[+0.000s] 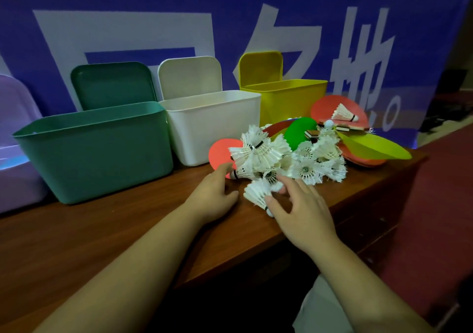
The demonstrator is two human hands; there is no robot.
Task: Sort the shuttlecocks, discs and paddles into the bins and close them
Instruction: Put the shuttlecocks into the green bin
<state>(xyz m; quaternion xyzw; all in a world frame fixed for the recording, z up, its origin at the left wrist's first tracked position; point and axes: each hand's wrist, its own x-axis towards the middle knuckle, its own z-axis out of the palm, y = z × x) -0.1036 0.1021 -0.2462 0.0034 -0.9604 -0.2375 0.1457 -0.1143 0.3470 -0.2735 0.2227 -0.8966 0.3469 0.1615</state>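
Observation:
A heap of several white shuttlecocks (286, 158) lies on the wooden table (102, 230), mixed with a red disc (220, 153), a green disc (298, 130), a yellow-green disc (376, 147) and red paddles (325, 107). My right hand (299, 207) pinches one shuttlecock (258, 194) at the heap's near edge between thumb and fingers. My left hand (215, 194) reaches to the heap's left side, its index fingertip touching the red disc and a shuttlecock there. Three bins stand with lids up: green (97, 151), white (212, 125), yellow (286, 97).
A lilac bin (18, 153) stands at the far left. A blue banner with white characters hangs behind the bins. The table's right edge drops to a red floor (440, 204). One shuttlecock (344, 114) lies on the far red paddle.

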